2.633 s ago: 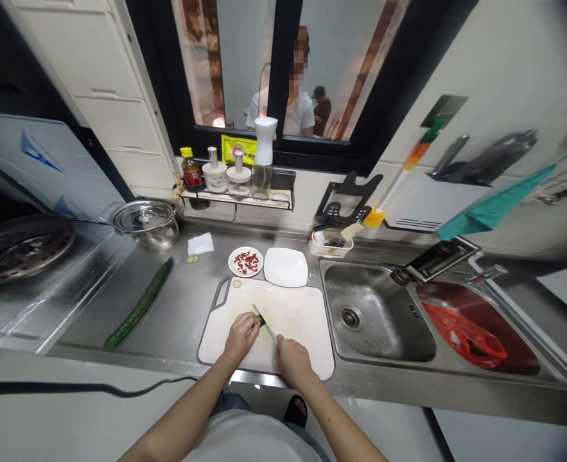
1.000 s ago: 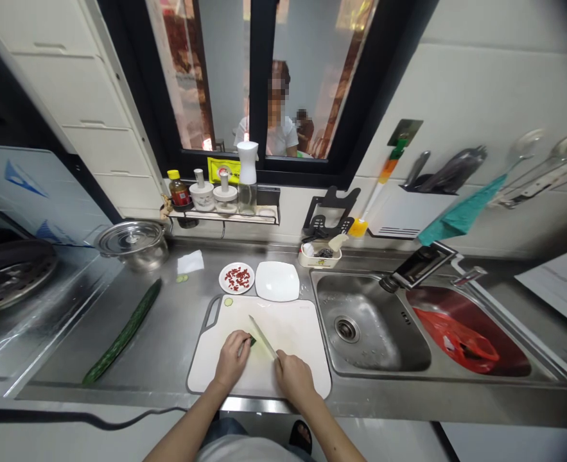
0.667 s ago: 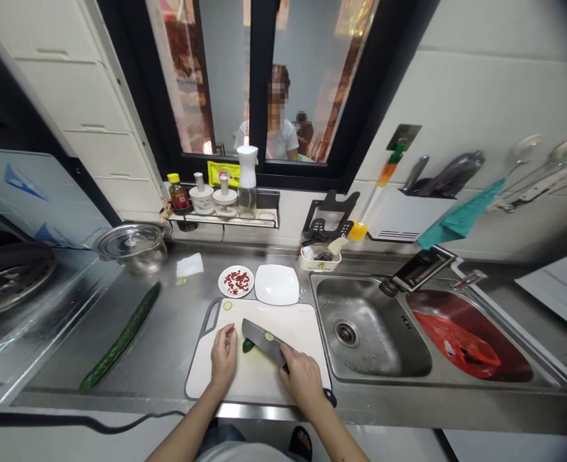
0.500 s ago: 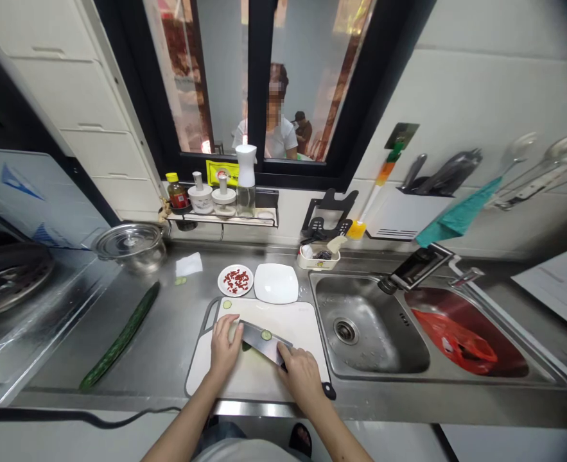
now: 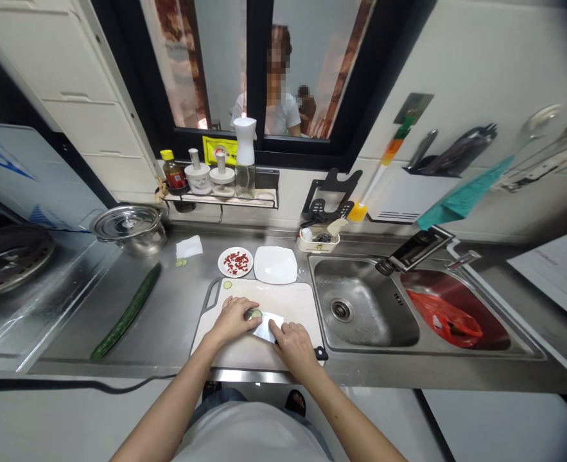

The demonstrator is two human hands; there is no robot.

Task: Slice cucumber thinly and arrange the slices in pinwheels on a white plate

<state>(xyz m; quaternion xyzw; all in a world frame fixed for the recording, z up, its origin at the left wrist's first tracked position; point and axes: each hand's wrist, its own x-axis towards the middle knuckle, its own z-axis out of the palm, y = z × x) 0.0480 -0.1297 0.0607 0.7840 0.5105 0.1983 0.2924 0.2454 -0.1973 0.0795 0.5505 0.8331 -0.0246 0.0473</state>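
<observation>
My right hand grips a kitchen knife, its broad blade lying bright and nearly flat over the white cutting board. At the blade's left end, my left hand has its fingers closed on a thin cucumber slice. Whether a further cucumber piece is under that hand cannot be seen. Near the board's upper left corner lies another slice. A long whole cucumber rests on the steel counter to the left.
Behind the board stand a plate of chopped red bits and a white square plate. A double sink with a red bag is on the right. At the back left are a lidded pot and a paper towel.
My left hand has moved right over the blade and its fingers have closed at the slice there. The knife blade has tilted, catching the light. The camera view has tipped down slightly.
</observation>
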